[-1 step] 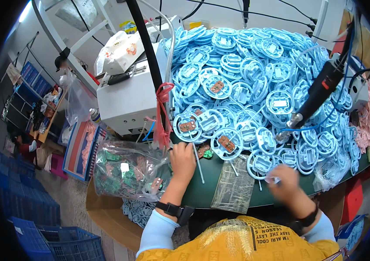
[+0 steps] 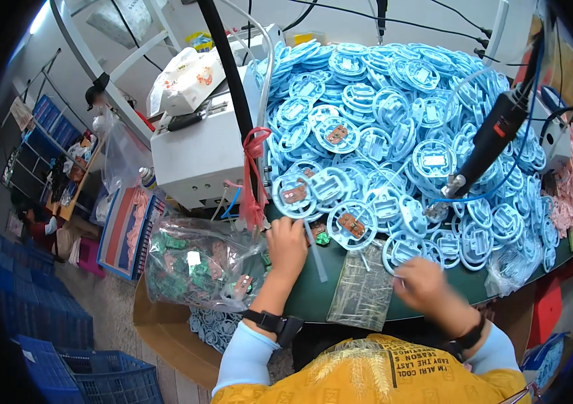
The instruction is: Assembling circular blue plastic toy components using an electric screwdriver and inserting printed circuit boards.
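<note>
My left hand (image 2: 288,246) is closed at the lower edge of a light-blue round plastic frame (image 2: 294,194) with a brown circuit board in it; its pale stick (image 2: 317,256) slants down beside my fingers. My right hand (image 2: 426,283), partly blurred, has its fingers curled together near the front of the pile, by a light-blue frame (image 2: 405,248). What they pinch, if anything, is too small to tell. Between my hands lies another blue frame with a brown board (image 2: 352,225). A small brown and green circuit board (image 2: 320,233) sits just right of my left hand.
A large pile of light-blue frames (image 2: 374,101) covers the back of the green table (image 2: 300,296). A taped flat block (image 2: 360,289) lies at the front. Left are a clear bag of circuit boards (image 2: 199,262) and a grey machine (image 2: 199,155). A black tool (image 2: 495,145) hangs at right.
My right hand has moved left. The frame at my left hand has shifted slightly right, and its stick has swung a little to the right.
</note>
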